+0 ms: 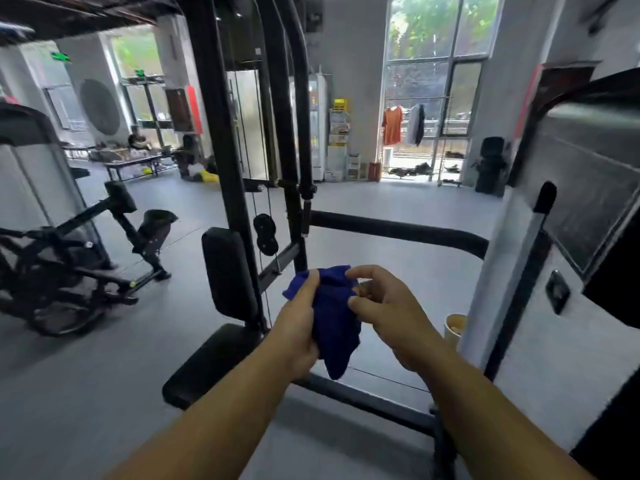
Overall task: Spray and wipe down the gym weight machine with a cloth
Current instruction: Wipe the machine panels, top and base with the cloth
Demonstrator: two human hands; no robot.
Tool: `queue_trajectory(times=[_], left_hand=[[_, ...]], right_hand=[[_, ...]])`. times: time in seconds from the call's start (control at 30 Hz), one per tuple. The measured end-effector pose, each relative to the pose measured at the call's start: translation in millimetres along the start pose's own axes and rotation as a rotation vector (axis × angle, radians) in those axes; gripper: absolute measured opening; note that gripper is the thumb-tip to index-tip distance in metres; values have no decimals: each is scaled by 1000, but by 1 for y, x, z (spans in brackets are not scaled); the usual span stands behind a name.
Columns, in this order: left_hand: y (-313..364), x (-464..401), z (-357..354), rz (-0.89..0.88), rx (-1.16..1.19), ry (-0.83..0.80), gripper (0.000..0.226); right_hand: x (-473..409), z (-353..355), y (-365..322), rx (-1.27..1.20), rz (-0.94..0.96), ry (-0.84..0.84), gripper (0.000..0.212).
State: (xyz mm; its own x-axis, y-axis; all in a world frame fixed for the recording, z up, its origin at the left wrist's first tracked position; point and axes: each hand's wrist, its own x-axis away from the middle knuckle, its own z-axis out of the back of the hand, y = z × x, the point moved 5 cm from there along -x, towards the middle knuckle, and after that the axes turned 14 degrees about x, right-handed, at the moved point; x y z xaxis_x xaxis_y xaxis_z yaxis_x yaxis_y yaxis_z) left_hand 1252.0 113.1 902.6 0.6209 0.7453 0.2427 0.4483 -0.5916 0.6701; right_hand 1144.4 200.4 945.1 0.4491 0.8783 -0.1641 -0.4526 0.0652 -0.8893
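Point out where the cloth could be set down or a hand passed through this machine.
Seat pad is bare. Open gap between upright and horizontal bar. Crowded left of that: cables and pulley beside back pad. Both hands hold blue cloth.

No legible text anywhere

Two green signs [61,57] hang high on the far wall, left of the weight machine [221,133], too blurred to read; labels on the drinks fridge [317,126] to its right are equally unreadable.
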Motion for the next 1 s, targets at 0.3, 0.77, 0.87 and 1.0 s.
queue_trajectory(times=[0.3,0.77,0.87,1.0], left_hand=[[-7,-86,-51,267,-109,-310,44],[-65,-183,-162,244,-722,-775,67],[-63,-201,-180,249,-789,-842,60],[-67,-226,-194,327,-773,-785,58]], right_hand=[[-41,15,33,-24,-248,263,36],[-92,160,98,16,-338,864,14],[-109,171,112,-66,-392,805,12],[-120,154,133,-87,-500,580,40]])
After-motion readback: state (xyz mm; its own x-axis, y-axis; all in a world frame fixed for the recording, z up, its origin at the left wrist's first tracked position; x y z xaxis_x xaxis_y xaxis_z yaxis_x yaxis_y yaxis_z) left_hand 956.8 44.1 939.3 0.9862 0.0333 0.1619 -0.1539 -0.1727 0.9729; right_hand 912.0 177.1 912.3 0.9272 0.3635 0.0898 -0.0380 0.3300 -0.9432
